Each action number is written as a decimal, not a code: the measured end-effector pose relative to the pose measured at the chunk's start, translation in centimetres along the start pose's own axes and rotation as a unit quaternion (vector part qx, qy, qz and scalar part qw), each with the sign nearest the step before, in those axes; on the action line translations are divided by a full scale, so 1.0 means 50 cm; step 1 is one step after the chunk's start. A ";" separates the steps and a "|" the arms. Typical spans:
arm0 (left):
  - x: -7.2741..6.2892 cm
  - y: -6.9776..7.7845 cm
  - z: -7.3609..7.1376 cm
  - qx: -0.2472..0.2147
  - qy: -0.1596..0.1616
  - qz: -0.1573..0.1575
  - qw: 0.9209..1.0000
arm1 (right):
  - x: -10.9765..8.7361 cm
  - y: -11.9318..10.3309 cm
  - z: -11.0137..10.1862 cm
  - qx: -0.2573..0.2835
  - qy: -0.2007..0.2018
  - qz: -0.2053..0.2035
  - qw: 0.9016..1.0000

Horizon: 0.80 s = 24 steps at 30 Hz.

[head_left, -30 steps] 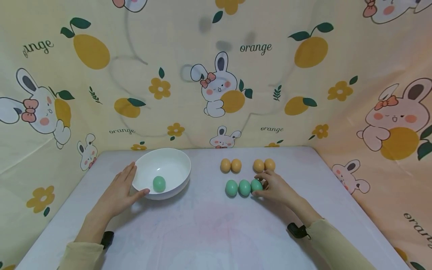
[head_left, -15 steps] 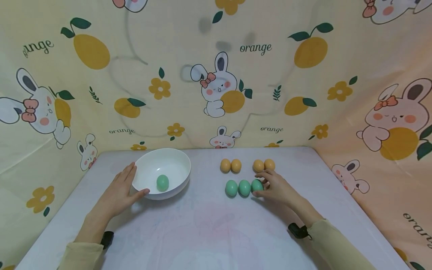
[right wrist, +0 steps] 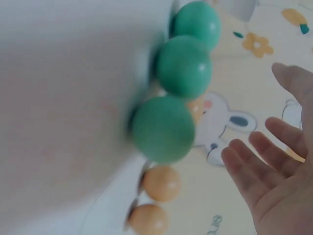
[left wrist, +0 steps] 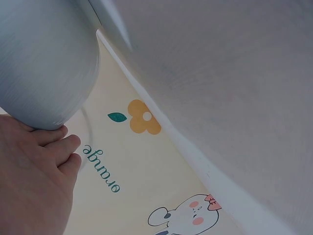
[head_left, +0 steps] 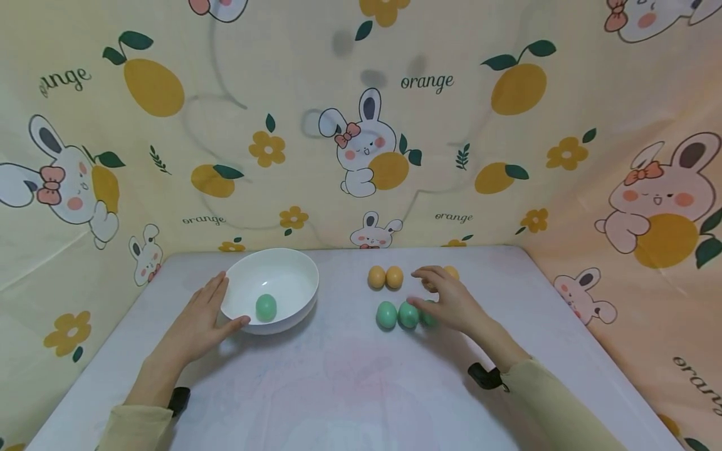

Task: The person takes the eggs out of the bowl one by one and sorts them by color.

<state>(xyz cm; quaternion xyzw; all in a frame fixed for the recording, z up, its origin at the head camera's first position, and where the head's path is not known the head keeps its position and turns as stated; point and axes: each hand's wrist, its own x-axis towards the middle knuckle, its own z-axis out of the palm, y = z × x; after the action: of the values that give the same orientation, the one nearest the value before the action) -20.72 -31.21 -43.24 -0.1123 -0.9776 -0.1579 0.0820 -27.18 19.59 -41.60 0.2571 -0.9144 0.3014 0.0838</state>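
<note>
My left hand [head_left: 197, 319] rests with fairly straight fingers against the left side of a white bowl [head_left: 284, 269], its thumb along the near rim. Inside the bowl lies a green egg [head_left: 266, 307]. In the left wrist view, the fingertips touch the bowl's outer wall [left wrist: 46, 63]. Three green eggs [head_left: 387, 314] stand in a row at the right. Over the right end of that row hovers my right hand [head_left: 459, 307], fingers spread and nothing held; it partly covers the rightmost green egg [right wrist: 164, 129]. Right wrist view shows the palm apart from the eggs.
Behind the green row sits a pair of yellow eggs [head_left: 386, 277]. Another yellow egg [head_left: 451, 272] shows past my right fingers, its neighbour hidden in the head view. A printed cloth [head_left: 293, 125] hangs behind the white table [head_left: 338, 382] and along its sides.
My right hand has lifted off the rightmost green egg and shifted left, leaving that egg on the table. The egg in the bowl rocked right and back. My left hand stayed put.
</note>
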 end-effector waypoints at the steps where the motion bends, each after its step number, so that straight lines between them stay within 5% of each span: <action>1: 0.000 0.000 0.000 0.000 0.000 -0.001 1.000 | 0.005 -0.007 0.002 0.002 0.003 -0.002 1.000; 24: 0.001 -0.002 0.001 -0.001 -0.004 0.000 1.000 | 0.144 -0.152 0.082 0.087 0.029 -0.123 0.988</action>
<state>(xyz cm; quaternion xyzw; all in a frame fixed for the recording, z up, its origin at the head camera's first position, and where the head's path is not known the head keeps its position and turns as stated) -20.82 -31.29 -43.30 -0.1132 -0.9778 -0.1582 0.0785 -29.37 8.92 -38.83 0.3652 -0.8432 0.3745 0.1238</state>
